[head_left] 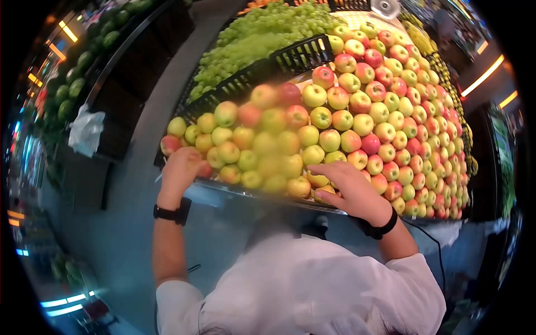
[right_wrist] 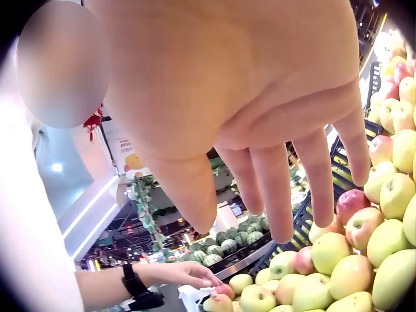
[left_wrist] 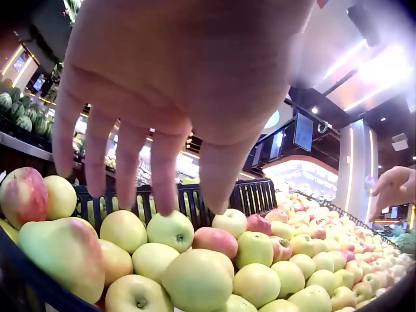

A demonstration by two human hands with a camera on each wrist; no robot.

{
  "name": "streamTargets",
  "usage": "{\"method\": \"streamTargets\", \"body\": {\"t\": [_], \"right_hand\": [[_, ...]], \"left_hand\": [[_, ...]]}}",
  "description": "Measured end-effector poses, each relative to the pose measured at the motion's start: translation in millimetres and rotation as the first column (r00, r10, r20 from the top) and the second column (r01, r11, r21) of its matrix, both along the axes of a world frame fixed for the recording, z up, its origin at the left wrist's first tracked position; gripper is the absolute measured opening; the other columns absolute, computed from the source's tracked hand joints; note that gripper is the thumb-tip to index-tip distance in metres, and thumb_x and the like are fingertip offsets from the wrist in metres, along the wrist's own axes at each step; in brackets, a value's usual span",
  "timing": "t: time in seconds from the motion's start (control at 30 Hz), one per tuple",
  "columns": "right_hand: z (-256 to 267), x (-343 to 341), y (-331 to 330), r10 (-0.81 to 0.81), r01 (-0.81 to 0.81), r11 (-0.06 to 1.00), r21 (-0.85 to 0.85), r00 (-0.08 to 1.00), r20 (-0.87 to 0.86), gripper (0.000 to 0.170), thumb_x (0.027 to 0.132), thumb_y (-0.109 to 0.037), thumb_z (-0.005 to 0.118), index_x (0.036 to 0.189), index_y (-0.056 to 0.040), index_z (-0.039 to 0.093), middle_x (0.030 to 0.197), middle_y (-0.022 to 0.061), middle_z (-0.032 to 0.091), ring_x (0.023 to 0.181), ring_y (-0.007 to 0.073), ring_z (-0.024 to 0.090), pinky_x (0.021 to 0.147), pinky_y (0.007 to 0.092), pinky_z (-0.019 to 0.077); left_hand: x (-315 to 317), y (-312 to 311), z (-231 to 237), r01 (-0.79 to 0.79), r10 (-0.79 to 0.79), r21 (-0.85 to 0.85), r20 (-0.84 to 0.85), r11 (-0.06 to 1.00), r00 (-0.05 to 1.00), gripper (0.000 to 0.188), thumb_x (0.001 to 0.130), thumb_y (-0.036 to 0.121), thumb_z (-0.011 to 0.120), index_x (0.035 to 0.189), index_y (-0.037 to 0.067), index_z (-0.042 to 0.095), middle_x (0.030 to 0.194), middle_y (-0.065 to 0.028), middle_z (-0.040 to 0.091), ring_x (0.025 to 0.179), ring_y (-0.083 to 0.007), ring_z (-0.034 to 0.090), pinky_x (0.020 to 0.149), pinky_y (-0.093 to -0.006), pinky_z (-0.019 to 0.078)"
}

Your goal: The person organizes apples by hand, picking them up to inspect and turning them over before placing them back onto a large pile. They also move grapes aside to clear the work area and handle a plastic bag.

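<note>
Yellow-green and red apples (head_left: 385, 132) are piled in a sloping display. At its front left corner is my left hand (head_left: 180, 167), fingers extended downward over the fruit in the left wrist view. A reddish apple (right_wrist: 224, 290) lies right at its fingertips in the right wrist view. My right hand (head_left: 357, 192) hovers palm down over the front edge, fingers spread apart and thumb out to the side. Yellow apples (head_left: 318, 178) lie right under those fingers. Neither hand grips anything.
Black plastic crates (head_left: 301, 57) separate the apples from green grapes (head_left: 251, 39) behind. Watermelons (head_left: 75, 86) fill a stand on the left, where a white plastic bag (head_left: 86, 131) hangs. A black cable (head_left: 435, 243) runs down at the right.
</note>
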State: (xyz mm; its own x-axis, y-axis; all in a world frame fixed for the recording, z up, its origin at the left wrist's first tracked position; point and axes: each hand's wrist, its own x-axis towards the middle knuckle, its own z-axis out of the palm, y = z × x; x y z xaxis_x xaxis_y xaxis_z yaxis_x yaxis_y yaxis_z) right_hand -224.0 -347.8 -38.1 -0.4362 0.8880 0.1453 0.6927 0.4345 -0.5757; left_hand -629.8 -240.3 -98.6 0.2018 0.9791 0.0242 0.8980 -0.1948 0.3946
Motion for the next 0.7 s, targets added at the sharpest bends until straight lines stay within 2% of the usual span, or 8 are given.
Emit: {"method": "streamTargets", "body": {"t": [0.03, 0.07, 0.17, 0.27, 0.37, 0.47, 0.57, 0.7], "right_hand": [[-1.3, -7.6, -2.1, -0.036, 0.036, 0.999, -0.012, 0.999, 0.003, 0.040, 0.086, -0.020, 0.072, 0.123, -0.0064, 0.062, 0.099, 0.0133, 0.068, 0.097, 0.0341, 0.063, 0.086, 0.0440, 0.0489], [-1.0, -14.2, -7.0, -0.079, 0.079, 0.997, -0.005, 0.997, -0.008, 0.040, 0.085, -0.019, 0.072, 0.122, -0.0054, 0.063, 0.094, 0.0132, 0.068, 0.094, 0.0343, 0.063, 0.082, 0.0437, 0.0494], [8.0, -23.9, -23.7, -0.180, 0.179, 0.952, -0.249, 0.983, 0.017, 0.044, 0.088, -0.019, 0.072, 0.129, -0.0074, 0.061, 0.104, 0.0139, 0.067, 0.099, 0.0334, 0.061, 0.089, 0.0417, 0.0475], [6.1, -28.2, -45.6, -0.306, 0.285, 0.918, -0.276, 0.951, -0.036, 0.043, 0.088, -0.016, 0.072, 0.127, -0.0053, 0.060, 0.107, 0.0155, 0.068, 0.099, 0.0343, 0.064, 0.087, 0.0418, 0.0495], [-12.4, -27.9, -63.5, -0.415, 0.384, 0.892, -0.239, 0.905, -0.096, 0.042, 0.088, -0.016, 0.071, 0.127, -0.0035, 0.060, 0.110, 0.0182, 0.068, 0.101, 0.0359, 0.065, 0.087, 0.0412, 0.0510], [-31.4, -35.1, -83.7, -0.523, 0.481, 0.845, -0.232, 0.834, -0.176, 0.040, 0.089, -0.015, 0.069, 0.126, -0.0031, 0.060, 0.112, 0.0190, 0.068, 0.104, 0.0365, 0.064, 0.091, 0.0401, 0.0505], [-50.7, -39.7, -98.4, -0.600, 0.560, 0.797, -0.226, 0.773, -0.205, 0.037, 0.093, -0.021, 0.067, 0.126, -0.0064, 0.061, 0.118, 0.0164, 0.067, 0.109, 0.0352, 0.063, 0.093, 0.0422, 0.0500], [-66.6, -43.2, -115.0, -0.624, 0.598, 0.778, -0.191, 0.771, -0.125, 0.041, 0.094, -0.025, 0.066, 0.130, -0.0074, 0.059, 0.118, 0.0156, 0.067, 0.109, 0.0346, 0.063, 0.094, 0.0423, 0.0502]], "left_hand": [[-5.9, 5.0, -5.6, 0.026, -0.025, 0.080, -0.021, 0.996, 0.999, 0.040, 0.082, 0.027, 0.077, 0.113, 0.004, 0.065, 0.119, -0.0136, 0.067, 0.110, -0.0345, 0.063, 0.091, -0.0422, 0.0509], [-14.1, 11.9, -13.5, 0.029, -0.030, -0.005, -0.084, 1.000, 0.996, 0.056, 0.081, 0.026, 0.078, 0.128, 0.007, 0.057, 0.128, -0.0161, 0.061, 0.119, -0.0358, 0.057, 0.098, -0.0445, 0.0487], [-19.5, 26.4, -26.4, 0.029, -0.052, -0.184, -0.121, 0.982, 0.991, 0.060, 0.078, 0.022, 0.081, 0.131, 0.007, 0.055, 0.129, -0.0181, 0.059, 0.119, -0.0373, 0.057, 0.099, -0.0450, 0.0486], [-42.2, 32.9, -61.3, 0.208, -0.211, -0.051, -0.069, 0.977, 0.975, 0.061, 0.074, 0.019, 0.080, 0.128, 0.005, 0.054, 0.128, -0.0201, 0.057, 0.112, -0.0400, 0.058, 0.093, -0.0464, 0.0502], [-37.1, 39.0, -54.7, 0.134, -0.143, -0.183, -0.039, 0.974, 0.989, 0.062, 0.072, 0.015, 0.083, 0.126, 0.005, 0.054, 0.127, -0.0193, 0.056, 0.114, -0.0411, 0.058, 0.096, -0.0452, 0.0495], [-43.2, 46.9, -63.5, 0.231, -0.234, -0.173, 0.005, 0.957, 0.972, 0.060, 0.069, 0.017, 0.082, 0.121, 0.003, 0.054, 0.123, -0.0202, 0.056, 0.107, -0.0400, 0.059, 0.091, -0.0451, 0.0504], [-29.4, 54.3, -72.6, 0.315, -0.280, -0.286, 0.159, 0.905, 0.947, 0.058, 0.070, 0.016, 0.081, 0.119, 0.001, 0.054, 0.120, -0.0207, 0.057, 0.107, -0.0363, 0.059, 0.091, -0.0419, 0.0498], [-0.9, 32.8, -92.8, 0.379, -0.229, -0.258, 0.467, 0.888, 0.854, 0.061, 0.077, 0.019, 0.079, 0.125, -0.002, 0.047, 0.117, -0.0215, 0.057, 0.108, -0.0359, 0.058, 0.095, -0.0409, 0.0479]]}}
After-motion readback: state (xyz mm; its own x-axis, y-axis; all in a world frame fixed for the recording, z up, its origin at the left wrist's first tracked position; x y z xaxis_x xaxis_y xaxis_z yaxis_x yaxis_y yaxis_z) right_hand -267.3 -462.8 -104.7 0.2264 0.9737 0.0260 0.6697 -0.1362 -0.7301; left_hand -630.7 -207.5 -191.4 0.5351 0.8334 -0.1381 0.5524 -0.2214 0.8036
